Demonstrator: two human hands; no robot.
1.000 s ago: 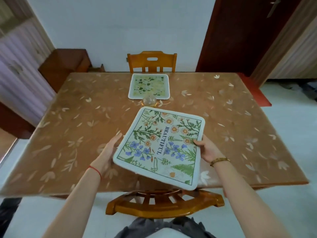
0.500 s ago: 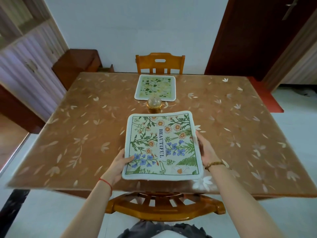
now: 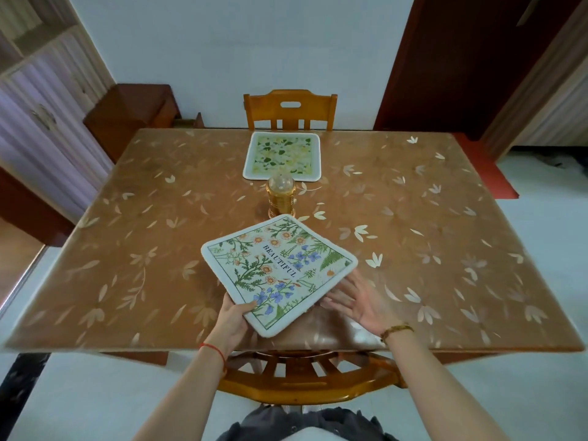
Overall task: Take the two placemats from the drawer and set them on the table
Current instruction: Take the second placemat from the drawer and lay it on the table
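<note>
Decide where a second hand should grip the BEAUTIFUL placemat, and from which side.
Its near-right edge, from the right: the thin, flat BEAUTIFUL placemat sits cornerwise, the left hand pinches the near-left edge, and the open right hand is beside the free edge.

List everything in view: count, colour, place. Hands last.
Table: one, petal-printed brown, centre.
Floral placemat: one, white with blue and orange flowers, near edge, askew.
Green placemat: one, green-yellow, flat at far edge.
Domed ornament: one, gold, between the placemats.
Far chair: one, orange wood, behind the table.
Near chair: one, orange wood, below near edge.
Cabinet: one, dark brown, far left.
Door: one, dark red, far right.
Left hand: one, grips Floral placemat's near corner.
Right hand: one, fingers straight, at its right edge.
</note>
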